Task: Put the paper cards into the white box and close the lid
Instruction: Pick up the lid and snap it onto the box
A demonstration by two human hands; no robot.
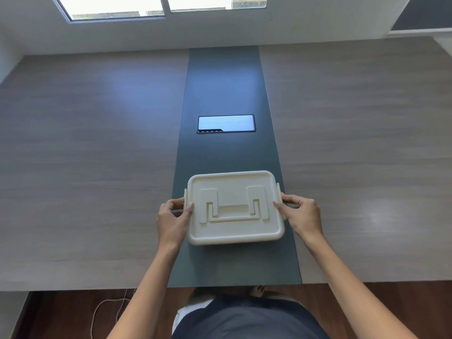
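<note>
The white box [234,228] stands on the dark centre strip of the table, near the front edge. Its lid [232,182] is on top, with a folded flat handle in the middle. My left hand [172,217] grips the clasp on the box's left side, thumb on the lid's edge. My right hand [302,212] grips the clasp on the right side in the same way. No paper cards are in sight; the inside of the box is hidden by the lid.
The table [85,167] is wood-grain on both sides of the dark strip [225,89]. A closed cable hatch [226,124] with a shiny cover lies in the strip beyond the box. A white cable [107,307] lies on the floor below left.
</note>
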